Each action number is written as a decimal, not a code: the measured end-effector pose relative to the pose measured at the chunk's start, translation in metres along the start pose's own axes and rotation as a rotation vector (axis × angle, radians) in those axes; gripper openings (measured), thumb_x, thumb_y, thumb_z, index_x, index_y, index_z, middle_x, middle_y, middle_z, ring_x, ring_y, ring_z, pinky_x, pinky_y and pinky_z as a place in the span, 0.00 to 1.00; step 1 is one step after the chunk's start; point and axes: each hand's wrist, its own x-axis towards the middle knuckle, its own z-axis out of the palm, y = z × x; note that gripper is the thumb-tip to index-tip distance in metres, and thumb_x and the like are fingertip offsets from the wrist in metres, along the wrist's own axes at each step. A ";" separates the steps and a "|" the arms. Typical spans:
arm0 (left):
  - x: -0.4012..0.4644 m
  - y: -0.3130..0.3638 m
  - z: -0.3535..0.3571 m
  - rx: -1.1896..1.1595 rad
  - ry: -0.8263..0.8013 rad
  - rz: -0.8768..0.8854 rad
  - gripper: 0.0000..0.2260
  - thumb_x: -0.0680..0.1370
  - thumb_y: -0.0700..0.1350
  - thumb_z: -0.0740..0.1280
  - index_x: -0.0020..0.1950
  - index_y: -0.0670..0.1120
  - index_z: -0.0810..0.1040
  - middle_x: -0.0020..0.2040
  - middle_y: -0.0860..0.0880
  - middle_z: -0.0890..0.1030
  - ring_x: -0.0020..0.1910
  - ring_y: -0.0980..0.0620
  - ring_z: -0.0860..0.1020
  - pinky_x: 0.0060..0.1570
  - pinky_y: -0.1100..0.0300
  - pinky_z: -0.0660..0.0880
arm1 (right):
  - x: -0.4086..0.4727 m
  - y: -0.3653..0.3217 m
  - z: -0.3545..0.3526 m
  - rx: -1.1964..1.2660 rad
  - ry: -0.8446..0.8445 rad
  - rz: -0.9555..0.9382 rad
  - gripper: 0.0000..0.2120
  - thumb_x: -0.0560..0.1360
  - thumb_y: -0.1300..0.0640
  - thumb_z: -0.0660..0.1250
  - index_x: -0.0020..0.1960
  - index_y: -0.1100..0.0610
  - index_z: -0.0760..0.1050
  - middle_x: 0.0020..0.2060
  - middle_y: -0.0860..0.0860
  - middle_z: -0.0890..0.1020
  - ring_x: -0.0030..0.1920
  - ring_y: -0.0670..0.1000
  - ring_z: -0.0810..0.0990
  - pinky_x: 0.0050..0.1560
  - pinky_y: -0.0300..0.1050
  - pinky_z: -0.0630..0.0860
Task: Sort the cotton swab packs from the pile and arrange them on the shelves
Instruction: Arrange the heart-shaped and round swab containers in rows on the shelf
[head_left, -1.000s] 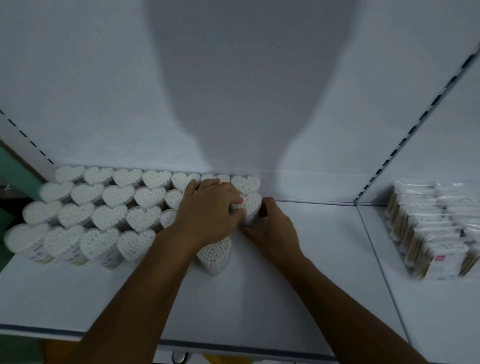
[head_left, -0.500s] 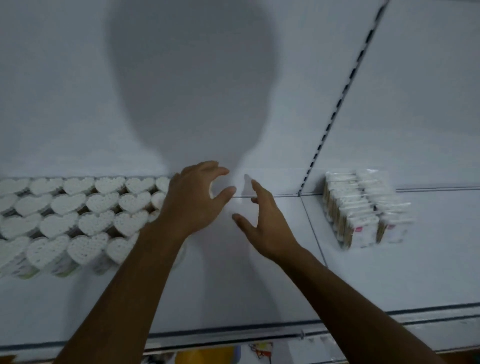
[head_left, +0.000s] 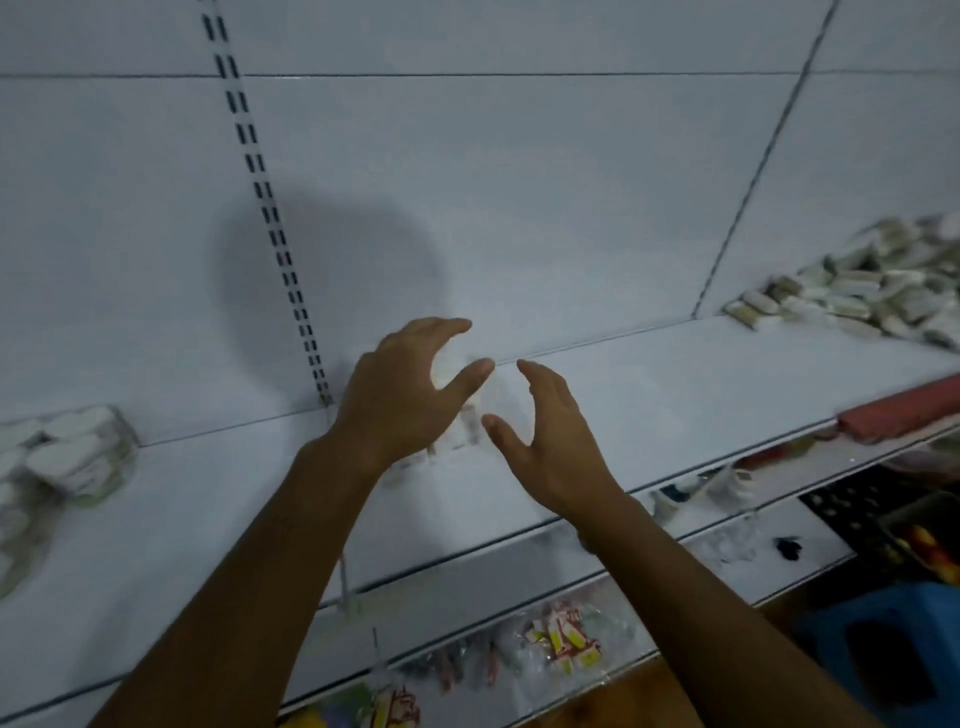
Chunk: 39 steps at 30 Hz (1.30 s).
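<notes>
Lifting off heart packs (head_left: 67, 457), both hands (head_left: 410, 395) now empty, view swung right

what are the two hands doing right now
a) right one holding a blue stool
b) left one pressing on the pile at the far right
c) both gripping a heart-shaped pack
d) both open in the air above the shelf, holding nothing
d: the left hand and the right hand hover with fingers spread above the white shelf, holding nothing; the heart-shaped packs sit apart at the left edge.
</notes>
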 end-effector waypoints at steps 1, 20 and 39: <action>0.005 0.022 0.015 -0.006 -0.010 0.019 0.29 0.75 0.68 0.59 0.71 0.54 0.72 0.71 0.53 0.74 0.68 0.49 0.73 0.67 0.45 0.70 | -0.006 0.018 -0.019 -0.046 0.002 0.033 0.36 0.77 0.39 0.62 0.78 0.54 0.55 0.77 0.52 0.62 0.75 0.53 0.62 0.73 0.49 0.62; 0.151 0.250 0.288 -0.235 -0.320 0.291 0.24 0.77 0.60 0.66 0.72 0.56 0.70 0.72 0.55 0.72 0.70 0.53 0.70 0.68 0.44 0.70 | -0.012 0.282 -0.251 -0.231 0.126 0.419 0.35 0.78 0.39 0.61 0.78 0.54 0.56 0.77 0.51 0.61 0.74 0.53 0.65 0.73 0.51 0.64; 0.338 0.395 0.484 -0.270 -0.394 0.232 0.22 0.77 0.56 0.69 0.70 0.55 0.72 0.68 0.54 0.76 0.66 0.52 0.74 0.63 0.48 0.74 | 0.111 0.533 -0.424 -0.322 0.127 0.482 0.31 0.79 0.48 0.67 0.77 0.54 0.59 0.75 0.52 0.63 0.74 0.53 0.62 0.70 0.49 0.64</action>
